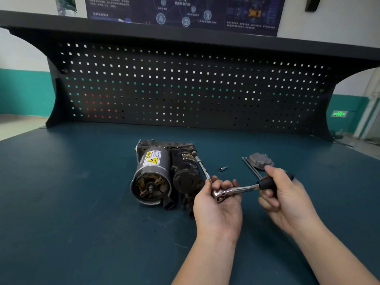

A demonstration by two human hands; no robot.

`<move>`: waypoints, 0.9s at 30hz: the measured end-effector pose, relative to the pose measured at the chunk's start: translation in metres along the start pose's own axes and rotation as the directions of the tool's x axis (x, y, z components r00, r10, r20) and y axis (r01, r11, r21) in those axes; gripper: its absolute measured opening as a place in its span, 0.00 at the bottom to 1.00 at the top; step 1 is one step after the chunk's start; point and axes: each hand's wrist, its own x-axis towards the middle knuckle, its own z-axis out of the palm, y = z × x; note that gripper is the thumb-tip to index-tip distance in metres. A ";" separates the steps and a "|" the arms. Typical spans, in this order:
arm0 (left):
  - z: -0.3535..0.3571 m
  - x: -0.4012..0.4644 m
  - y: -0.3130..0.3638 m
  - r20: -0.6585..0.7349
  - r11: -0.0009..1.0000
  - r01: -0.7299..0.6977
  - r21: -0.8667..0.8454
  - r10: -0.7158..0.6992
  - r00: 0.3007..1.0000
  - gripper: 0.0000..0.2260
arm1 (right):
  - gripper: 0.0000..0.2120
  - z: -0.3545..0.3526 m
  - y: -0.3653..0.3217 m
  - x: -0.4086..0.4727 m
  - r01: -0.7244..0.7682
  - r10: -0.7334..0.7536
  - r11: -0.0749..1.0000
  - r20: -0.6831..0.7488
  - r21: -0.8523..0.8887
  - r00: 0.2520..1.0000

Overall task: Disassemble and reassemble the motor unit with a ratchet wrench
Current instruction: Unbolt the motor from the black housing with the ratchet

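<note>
The motor unit (162,173) lies on the green bench top, its open end with exposed brushes facing me. A long extension bar (202,167) runs from the unit's right side down to the ratchet wrench (236,190). My left hand (218,204) cups the chrome ratchet head, fingers curled round it. My right hand (285,200) grips the wrench's black handle. The removed grey end cover (260,159) lies behind my right hand, with two long bolts (249,166) beside it.
A small loose socket (223,168) lies on the bench (82,202) between the unit and the bolts. A black pegboard (185,89) with a shelf above closes off the back of the bench.
</note>
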 end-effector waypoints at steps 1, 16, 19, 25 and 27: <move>0.000 0.000 0.000 -0.016 1.000 -0.014 0.007 0.014 1.000 0.11 | 0.20 0.002 -0.002 0.000 0.012 -0.012 1.000 -0.006 -0.009 1.000; 0.003 -0.003 0.003 0.100 0.993 0.071 0.094 -0.080 0.992 0.14 | 0.14 0.056 -0.076 0.036 0.154 -0.060 0.850 0.197 -0.504 0.979; 0.005 -0.002 0.007 0.133 0.994 0.085 0.063 -0.093 0.987 0.14 | 0.15 0.058 -0.078 0.034 0.167 -0.051 0.813 0.217 -0.558 0.975; 0.005 0.005 0.010 0.133 0.986 0.166 -0.026 -0.162 0.978 0.13 | 0.15 0.034 -0.058 0.028 0.064 -0.027 0.874 0.085 -0.482 0.996; 0.005 0.007 0.009 0.118 0.986 0.162 0.033 -0.165 0.979 0.14 | 0.15 0.023 -0.043 0.025 -0.098 0.088 0.948 -0.046 -0.301 0.995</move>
